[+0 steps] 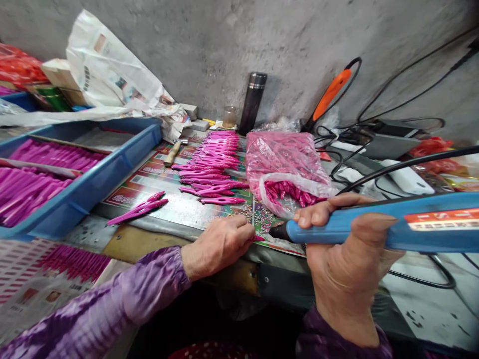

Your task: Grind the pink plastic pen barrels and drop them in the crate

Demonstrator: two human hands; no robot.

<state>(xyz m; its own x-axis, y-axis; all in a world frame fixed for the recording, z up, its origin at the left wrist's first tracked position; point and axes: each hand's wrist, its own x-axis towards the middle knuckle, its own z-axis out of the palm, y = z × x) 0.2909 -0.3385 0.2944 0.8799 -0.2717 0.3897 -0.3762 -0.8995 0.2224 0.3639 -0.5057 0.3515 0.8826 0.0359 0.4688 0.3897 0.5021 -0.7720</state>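
Observation:
My right hand point(348, 259) wraps around a blue electric screwdriver point(337, 224), its black nose pointing left, just above the bench. Close to that nose, my left hand point(224, 244) is closed on a slender pink piece point(258, 239); only its tip shows past my fingers, the rest being hidden. Tiny metal screws point(258, 214) lie scattered on the printed mat point(168, 212) behind my hands. Farther back is a long row of slender pink pieces point(217, 164), some splayed like tweezers. A few more pink pieces point(138, 208) rest apart at the left.
A blue tray point(123, 162) of pink parts stands left. Behind the mat are a clear bag point(284, 154) of pink pieces, a small hammer point(172, 154) and a dark flask point(253, 102). An orange-handled tool point(331, 94) leans at the wall; black cables point(374, 182) cross the right side.

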